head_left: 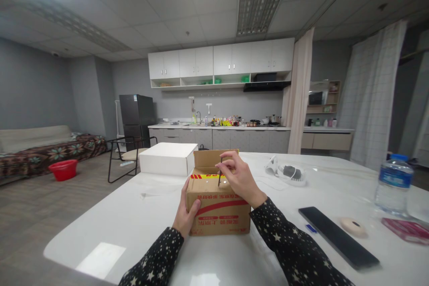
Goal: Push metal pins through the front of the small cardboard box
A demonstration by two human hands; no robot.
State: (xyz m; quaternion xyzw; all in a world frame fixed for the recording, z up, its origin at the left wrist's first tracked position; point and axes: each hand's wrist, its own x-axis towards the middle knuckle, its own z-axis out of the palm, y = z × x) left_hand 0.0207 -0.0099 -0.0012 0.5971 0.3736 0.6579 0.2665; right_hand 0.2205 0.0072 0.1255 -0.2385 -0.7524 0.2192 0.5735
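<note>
A brown cardboard box (217, 212) with red print and a red and yellow tape strip stands on the white table (140, 228) in front of me. My left hand (185, 212) presses against the box's left side, fingers wrapped round its corner. My right hand (237, 178) is over the box's top and pinches a thin dark pointed tool (220, 172), held upright with its tip on the top near the tape. Small holes show in the top beside the tip. One flap stands up at the back of the box.
A closed white box (167, 159) sits behind the cardboard box. To the right lie a white device (288, 173), a dark flat slab (338, 237), a tape roll (353, 227), a water bottle (393, 190) and a pink packet (407, 229). A chair and kitchen counter stand beyond.
</note>
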